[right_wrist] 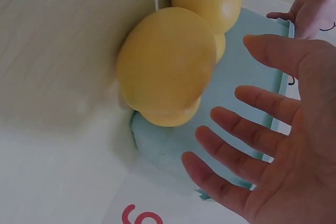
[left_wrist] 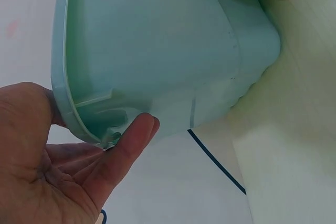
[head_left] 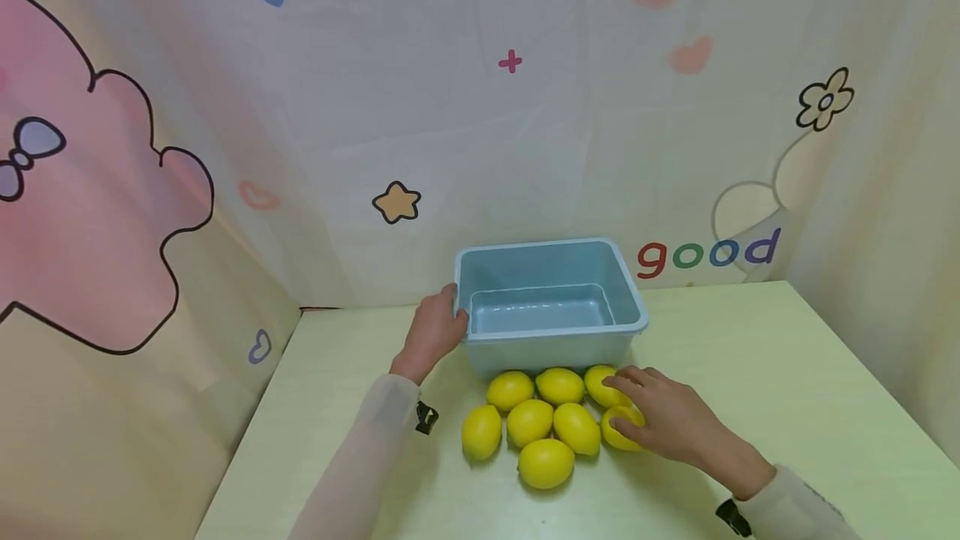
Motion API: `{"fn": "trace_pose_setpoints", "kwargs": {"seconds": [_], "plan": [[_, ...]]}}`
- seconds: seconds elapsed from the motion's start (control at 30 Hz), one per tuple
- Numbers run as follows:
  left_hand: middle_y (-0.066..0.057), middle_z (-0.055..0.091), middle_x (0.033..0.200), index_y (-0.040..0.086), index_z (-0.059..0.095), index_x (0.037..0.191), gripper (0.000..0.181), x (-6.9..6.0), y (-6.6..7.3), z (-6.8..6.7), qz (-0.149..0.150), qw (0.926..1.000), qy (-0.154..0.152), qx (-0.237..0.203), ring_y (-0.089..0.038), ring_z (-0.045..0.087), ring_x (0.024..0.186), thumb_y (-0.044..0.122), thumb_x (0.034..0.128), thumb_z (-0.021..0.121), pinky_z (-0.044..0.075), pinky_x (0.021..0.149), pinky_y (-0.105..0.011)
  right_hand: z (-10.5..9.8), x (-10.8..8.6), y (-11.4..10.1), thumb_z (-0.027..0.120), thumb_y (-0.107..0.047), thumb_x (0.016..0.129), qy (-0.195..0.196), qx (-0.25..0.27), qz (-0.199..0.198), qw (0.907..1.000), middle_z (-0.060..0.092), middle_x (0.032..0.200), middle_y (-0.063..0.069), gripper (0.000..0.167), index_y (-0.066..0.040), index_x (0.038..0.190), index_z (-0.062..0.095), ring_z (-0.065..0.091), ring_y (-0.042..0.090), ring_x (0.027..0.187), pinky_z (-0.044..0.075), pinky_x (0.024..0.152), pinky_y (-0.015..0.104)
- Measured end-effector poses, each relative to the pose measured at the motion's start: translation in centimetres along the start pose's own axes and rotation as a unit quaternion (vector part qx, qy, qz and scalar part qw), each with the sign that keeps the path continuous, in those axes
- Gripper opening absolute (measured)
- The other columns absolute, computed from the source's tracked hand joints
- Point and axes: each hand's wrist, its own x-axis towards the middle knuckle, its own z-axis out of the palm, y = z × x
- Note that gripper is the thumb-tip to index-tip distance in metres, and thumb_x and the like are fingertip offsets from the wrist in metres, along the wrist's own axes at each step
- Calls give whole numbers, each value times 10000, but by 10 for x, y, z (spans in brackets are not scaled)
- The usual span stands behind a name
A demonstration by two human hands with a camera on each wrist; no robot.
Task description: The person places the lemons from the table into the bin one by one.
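Observation:
A light blue plastic bin, its inside bare, stands at the back of the table. My left hand grips its left rim, with the thumb over the edge; the left wrist view shows fingers under the lip. In front of the bin lie several yellow lemons in a loose cluster. My right hand hovers over the cluster's right end, fingers spread, closest to a lemon there. In the right wrist view, a gap shows between the fingers and the nearest lemon.
The pale table extends to both sides of the bin and lemons. Behind the bin hangs a printed curtain, close to the table's back edge. Another curtain borders the left side.

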Motion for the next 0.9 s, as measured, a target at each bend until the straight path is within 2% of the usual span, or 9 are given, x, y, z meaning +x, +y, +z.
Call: {"fn": "trace_pose_setpoints", "kwargs": {"seconds": [0.1,0.2,0.3,0.37,0.47,0.63,0.9], "plan": [[-278,628,1256,-74,447,1409,504,1,-1,3,0,10000,-35,-12,-242,597,733,111,946,517,558,752,-385,3,-1,0,762,-365,824,-220,36,45,9997,638,1243,90,497,-152,1259,645,617,302,1085,583,801,487],[-272,638,1237,-68,451,1406,502,3,-1,5,-9,10000,-22,-61,-232,563,678,105,939,517,541,696,-373,5,-2,0,780,-351,806,-250,37,79,9996,640,1188,64,481,-147,1226,663,625,271,1016,583,749,453],[-257,641,1245,-48,458,1410,509,4,-1,5,-130,9997,31,-193,-256,614,747,122,935,525,552,706,-374,7,-2,0,793,-335,794,-249,77,116,9996,634,1126,32,447,-152,1187,681,619,227,942,572,703,412],[-254,636,1254,-30,451,1421,517,3,-1,4,-295,9985,3,-466,-289,662,841,141,939,530,586,701,-380,9,-2,0,801,-329,788,-315,114,159,9993,632,1104,22,428,-158,1165,691,612,208,914,570,702,402],[-251,613,1286,-4,430,1443,530,2,-2,2,-531,9940,-107,-945,-323,678,977,164,950,528,613,675,-364,11,-2,-1,809,-318,782,-457,144,224,9986,635,1101,20,420,-162,1155,698,610,188,892,574,723,396],[-244,582,1296,26,416,1457,524,2,-5,0,-718,9852,-288,-1528,-345,671,991,183,967,516,613,584,-339,15,-3,-2,817,-284,773,-550,143,148,9983,623,1088,16,420,-161,1155,692,585,166,829,542,663,359],[-257,559,1331,53,404,1473,544,4,-9,-1,-895,9716,-496,-2134,-419,668,1032,145,953,531,615,649,-474,22,-6,-3,805,-289,772,-562,160,-91,9983,595,1045,-22,404,-167,1138,684,534,130,741,476,598,307]]}}
